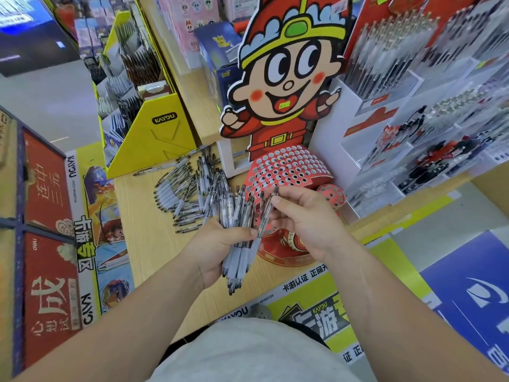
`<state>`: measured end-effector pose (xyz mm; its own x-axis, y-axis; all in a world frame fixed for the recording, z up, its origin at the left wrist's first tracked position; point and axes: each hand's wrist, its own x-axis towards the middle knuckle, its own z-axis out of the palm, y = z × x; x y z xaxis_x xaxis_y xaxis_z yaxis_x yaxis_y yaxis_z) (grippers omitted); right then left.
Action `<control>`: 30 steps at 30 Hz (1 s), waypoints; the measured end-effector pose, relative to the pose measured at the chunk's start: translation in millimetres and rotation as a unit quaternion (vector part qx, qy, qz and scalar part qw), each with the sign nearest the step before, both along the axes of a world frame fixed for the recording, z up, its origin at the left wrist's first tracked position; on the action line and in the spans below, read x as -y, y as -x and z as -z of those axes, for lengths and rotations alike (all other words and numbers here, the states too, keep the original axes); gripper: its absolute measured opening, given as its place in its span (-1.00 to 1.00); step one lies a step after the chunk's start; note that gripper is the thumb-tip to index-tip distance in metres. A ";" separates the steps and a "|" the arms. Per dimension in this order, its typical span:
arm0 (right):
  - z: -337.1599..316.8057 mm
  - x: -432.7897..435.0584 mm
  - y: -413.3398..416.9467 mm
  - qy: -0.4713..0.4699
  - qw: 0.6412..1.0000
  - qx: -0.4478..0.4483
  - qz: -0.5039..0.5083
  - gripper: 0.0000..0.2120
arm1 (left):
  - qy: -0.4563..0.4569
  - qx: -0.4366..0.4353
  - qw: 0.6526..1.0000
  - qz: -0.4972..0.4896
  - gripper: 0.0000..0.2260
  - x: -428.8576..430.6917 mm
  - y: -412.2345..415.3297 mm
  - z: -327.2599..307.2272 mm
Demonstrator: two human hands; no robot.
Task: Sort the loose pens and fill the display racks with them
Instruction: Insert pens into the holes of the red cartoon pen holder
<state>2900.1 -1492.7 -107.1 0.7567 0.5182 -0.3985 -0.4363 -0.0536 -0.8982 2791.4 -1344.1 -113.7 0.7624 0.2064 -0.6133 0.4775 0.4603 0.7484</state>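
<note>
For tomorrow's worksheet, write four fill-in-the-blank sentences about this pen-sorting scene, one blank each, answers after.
1. The left hand grips a bundle of ____.
2. The right hand pinches only ____ pen.
3. The perforated rack below the cartoon figure is coloured ____.
4. The loose pile lies on the counter beside a ____ cardboard box.
Answers: pens; one; red; yellow.

Both bare forearms reach forward from the bottom of the view and converge. The left hand (214, 250) has its thumb on top and its fingers curled round a bundle of pens (236, 256). The right hand (305, 219), just beside it, pinches a single pen (265, 214) between thumb and bent fingers.
</note>
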 end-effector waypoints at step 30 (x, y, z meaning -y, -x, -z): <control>23.1 16.6 -28.2 0.274 0.867 0.416 -0.008 -0.92 | 0.037 -0.052 0.991 -0.120 -0.93 -16.4 5.6 15.3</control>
